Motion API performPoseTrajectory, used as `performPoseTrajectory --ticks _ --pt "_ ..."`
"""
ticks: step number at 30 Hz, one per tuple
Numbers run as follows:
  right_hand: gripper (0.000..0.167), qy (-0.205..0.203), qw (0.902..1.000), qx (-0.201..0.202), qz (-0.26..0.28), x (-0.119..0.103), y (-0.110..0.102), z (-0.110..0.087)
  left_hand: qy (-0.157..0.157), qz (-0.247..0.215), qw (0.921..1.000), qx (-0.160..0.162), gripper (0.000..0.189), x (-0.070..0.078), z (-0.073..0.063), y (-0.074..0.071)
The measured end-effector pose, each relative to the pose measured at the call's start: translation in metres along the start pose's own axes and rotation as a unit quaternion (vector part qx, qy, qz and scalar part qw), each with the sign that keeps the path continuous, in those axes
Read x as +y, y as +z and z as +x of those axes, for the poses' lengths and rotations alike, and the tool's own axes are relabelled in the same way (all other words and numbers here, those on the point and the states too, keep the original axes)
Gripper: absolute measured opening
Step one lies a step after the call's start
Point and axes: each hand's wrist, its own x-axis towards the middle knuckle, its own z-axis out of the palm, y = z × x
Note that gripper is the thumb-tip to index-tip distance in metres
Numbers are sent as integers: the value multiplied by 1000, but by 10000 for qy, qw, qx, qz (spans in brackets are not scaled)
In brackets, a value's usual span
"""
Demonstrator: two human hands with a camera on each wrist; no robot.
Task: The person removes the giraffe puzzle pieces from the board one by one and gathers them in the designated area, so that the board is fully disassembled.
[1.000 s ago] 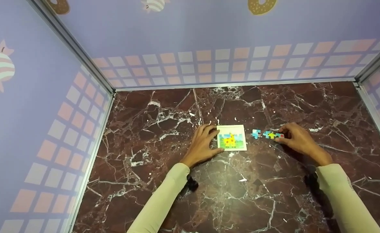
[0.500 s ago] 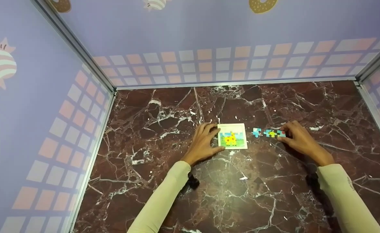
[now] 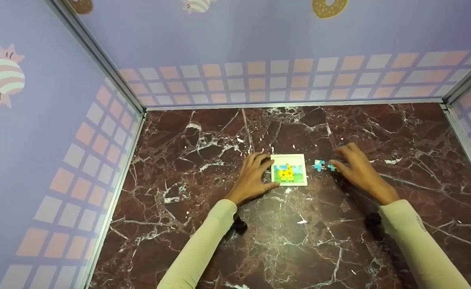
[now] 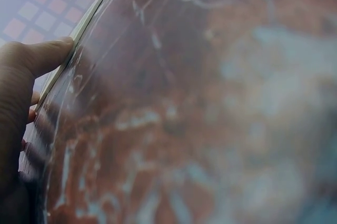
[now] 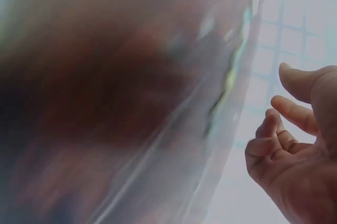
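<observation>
A small square jigsaw puzzle board (image 3: pixel 288 157) with a pale border and a giraffe picture lies flat on the table. My left hand (image 3: pixel 253 176) holds its left side, thumb at the lower corner and fingers at the upper one. The left wrist view shows that thumb (image 4: pixel 52 54) against the thin board edge (image 4: pixel 87 19). To the right of the board lies a blue jigsaw piece (image 3: pixel 319 165). My right hand (image 3: pixel 358 170) hovers over more joined pieces (image 3: pixel 331 166) and partly hides them. In the right wrist view its fingers (image 5: pixel 268 124) are loosely bent, hold nothing and stand apart from the pieces (image 5: pixel 229 81).
The table (image 3: pixel 275 241) has a dark red marbled top with white veins. Lilac panels with checkered bands (image 3: pixel 279 80) enclose it at the back, left and right. Metal strips (image 3: pixel 219 106) run along the panel bases.
My right hand has let go of the row of joined pieces, lifted and shifted left over them, hiding the yellow and red ones. The left hand stays on the puzzle board.
</observation>
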Motion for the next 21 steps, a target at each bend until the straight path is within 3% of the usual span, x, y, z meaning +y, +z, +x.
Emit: performPoseTrajectory --ticks 5,9,21 --pt "30 -367 9979 -376 366 -26 33 13 -41 9 10000 -13 81 -1 -3 1" --pt "28 -399 9956 -675 520 -45 55 21 -76 -25 9999 -70 81 -2 -4 1" --pt "27 -571 9920 -929 643 -72 84 38 29 77 9999 -100 81 1 0 -2"
